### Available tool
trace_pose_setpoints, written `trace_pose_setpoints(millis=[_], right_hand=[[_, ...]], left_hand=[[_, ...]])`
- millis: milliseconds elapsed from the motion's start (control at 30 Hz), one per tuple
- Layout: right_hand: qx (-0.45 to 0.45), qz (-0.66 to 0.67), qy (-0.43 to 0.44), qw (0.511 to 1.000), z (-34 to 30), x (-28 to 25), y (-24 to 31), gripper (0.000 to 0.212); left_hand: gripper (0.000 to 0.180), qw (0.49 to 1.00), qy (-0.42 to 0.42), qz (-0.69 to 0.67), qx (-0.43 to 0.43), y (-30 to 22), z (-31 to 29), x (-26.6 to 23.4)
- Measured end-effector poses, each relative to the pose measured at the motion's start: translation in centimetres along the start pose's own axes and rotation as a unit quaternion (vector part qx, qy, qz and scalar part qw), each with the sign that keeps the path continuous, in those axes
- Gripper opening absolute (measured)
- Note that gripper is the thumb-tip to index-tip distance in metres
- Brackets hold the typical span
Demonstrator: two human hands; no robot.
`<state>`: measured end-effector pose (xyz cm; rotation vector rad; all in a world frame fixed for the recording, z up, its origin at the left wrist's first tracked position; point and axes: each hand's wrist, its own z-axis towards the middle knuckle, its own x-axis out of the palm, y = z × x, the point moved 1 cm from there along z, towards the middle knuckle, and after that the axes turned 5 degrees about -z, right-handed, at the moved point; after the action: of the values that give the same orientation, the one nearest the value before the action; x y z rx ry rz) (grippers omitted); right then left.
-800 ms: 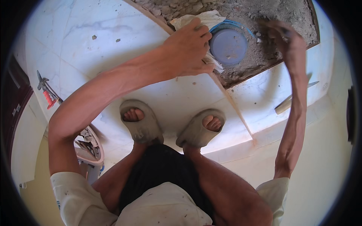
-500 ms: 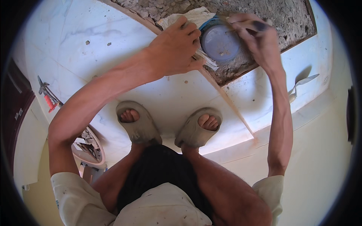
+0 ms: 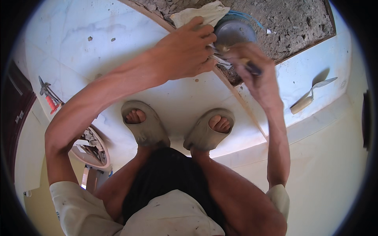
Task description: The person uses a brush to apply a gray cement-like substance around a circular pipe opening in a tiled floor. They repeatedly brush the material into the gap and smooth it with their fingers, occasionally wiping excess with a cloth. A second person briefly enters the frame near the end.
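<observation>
A round grey cap point(image 3: 235, 32) sits in the dug-out bed of rough soil. My left hand point(image 3: 185, 49) is closed on a crumpled off-white sheet point(image 3: 202, 13), which sticks out past the fingers beside the cap; a ragged strip of it shows below them. My right hand point(image 3: 256, 74) is at the cap's near edge, closed round a slim tool with a dark end point(image 3: 252, 67). Blur and fingers hide what kind of tool it is. Thin blue strands point(image 3: 246, 16) curve along the cap's far side onto the soil.
Pale marbled tiles point(image 3: 118, 23) border the soil bed point(image 3: 291, 31). A trowel point(image 3: 311, 98) lies on the right. Red-handled pliers point(image 3: 50, 98) and a tub of rubble point(image 3: 100, 151) are at the left. My sandalled feet point(image 3: 145, 122) stand on the tiles.
My right hand has come from the cap's far right side toward me and leftward, nearer my left hand. The blue strands and the trowel handle now show more. My left hand keeps its hold.
</observation>
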<state>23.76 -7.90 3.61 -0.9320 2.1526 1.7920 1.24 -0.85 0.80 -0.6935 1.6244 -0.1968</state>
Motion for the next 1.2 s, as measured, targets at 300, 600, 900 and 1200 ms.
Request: trace_pose_setpoints(millis=[300, 600, 900, 1200], right_hand=[[0.076, -0.157, 0.08, 0.981, 0.1, -4.1, 0.3, 0.022], [0.093, -0.165, 0.111, 0.976, -1.0, -3.9, -3.3, 0.025], [-0.013, -0.119, 0.125, 0.985, -1.6, -2.2, -5.8, 0.03], [-0.098, -0.188, 0.208, 0.955, -0.1, -5.8, -5.4, 0.01]], left_hand=[[0.038, 0.997, -0.017, -0.023, 0.068, -0.4, 0.1, 0.3], [0.043, 0.998, 0.02, -0.056, -0.033, -3.0, 0.4, 0.9], [0.032, 0.999, 0.021, -0.043, -0.008, -2.0, 0.5, 1.0], [0.053, 0.963, -0.136, -0.17, -0.156, -2.7, 3.6, 1.4]])
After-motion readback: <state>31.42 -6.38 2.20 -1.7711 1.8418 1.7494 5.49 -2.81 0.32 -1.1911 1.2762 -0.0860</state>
